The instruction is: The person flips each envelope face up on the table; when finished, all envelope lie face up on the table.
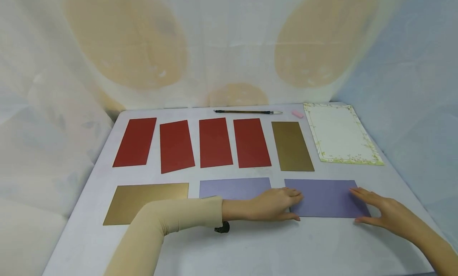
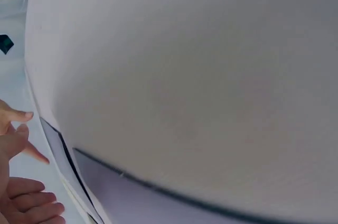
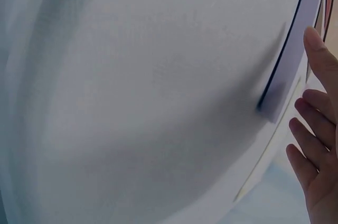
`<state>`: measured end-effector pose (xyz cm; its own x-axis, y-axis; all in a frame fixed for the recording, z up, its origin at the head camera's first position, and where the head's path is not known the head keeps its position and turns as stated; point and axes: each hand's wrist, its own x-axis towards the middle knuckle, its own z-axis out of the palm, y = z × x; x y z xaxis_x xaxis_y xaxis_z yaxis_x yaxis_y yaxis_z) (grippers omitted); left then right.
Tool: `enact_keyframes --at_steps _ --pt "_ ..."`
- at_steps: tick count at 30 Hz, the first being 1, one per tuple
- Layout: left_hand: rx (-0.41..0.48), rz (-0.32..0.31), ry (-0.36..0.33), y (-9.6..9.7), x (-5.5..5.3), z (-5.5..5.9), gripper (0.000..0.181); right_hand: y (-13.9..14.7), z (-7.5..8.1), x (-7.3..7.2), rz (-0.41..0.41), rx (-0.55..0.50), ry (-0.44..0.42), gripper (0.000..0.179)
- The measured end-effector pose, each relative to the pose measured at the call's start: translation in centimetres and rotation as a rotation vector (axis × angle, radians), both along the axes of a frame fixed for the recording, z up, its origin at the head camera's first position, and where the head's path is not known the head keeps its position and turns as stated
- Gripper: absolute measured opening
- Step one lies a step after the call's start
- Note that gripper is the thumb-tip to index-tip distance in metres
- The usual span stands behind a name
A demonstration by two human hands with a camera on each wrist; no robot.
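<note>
Head view: a rectangular purple card (image 1: 325, 198), long axis running left to right, is flanked at its short ends by left hand (image 1: 273, 205) and right hand (image 1: 388, 216). Both grips are relaxed, unclenched.

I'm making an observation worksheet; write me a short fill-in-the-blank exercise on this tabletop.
The table holds ____ red cards.
In the head view, the pink block lies to the ____ of the brush.
At the left end of the rightmost purple card is the person's ____ hand.

Missing words: four; right; left.
</note>
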<state>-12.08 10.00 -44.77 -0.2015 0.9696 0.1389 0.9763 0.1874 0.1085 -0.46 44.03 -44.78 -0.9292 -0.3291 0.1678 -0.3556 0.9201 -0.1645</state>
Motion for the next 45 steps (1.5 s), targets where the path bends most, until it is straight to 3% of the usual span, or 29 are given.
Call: enact_keyframes --at_steps 4,9,18,27,33,40,45 --pt "-0.029 0.052 0.056 1.1 -0.1 -0.4 0.061 0.2 -0.5 0.2 -0.011 -0.028 -0.047 0.076" --pt "-0.105 0.115 0.04 1.8 -0.2 -1.0 0.069 -0.2 -0.7 0.5 -0.047 0.001 -0.109 0.069" --pt "-0.124 0.139 0.063 2.1 -0.2 -1.1 0.058 -0.3 -0.8 0.7 -0.077 -0.005 -0.089 0.066" --pt "-0.047 0.104 0.03 1.6 -0.6 -0.6 0.041 1.2 -0.5 1.1 -0.004 -0.005 0.03 0.073" --pt "0.045 0.024 -0.011 0.2 -1.5 0.4 0.028 1.3 0.1 1.2 0.017 -0.111 0.116 0.074" --pt "0.133 -0.079 0.125 -1.2 -1.8 1.0 0.026 1.3 1.1 0.6 -0.009 -0.118 0.206 0.07" --pt "0.199 -0.087 0.193 -1.6 -2.0 1.5 0.01 1.4 1.5 0.2 -0.019 -0.102 0.239 0.062"
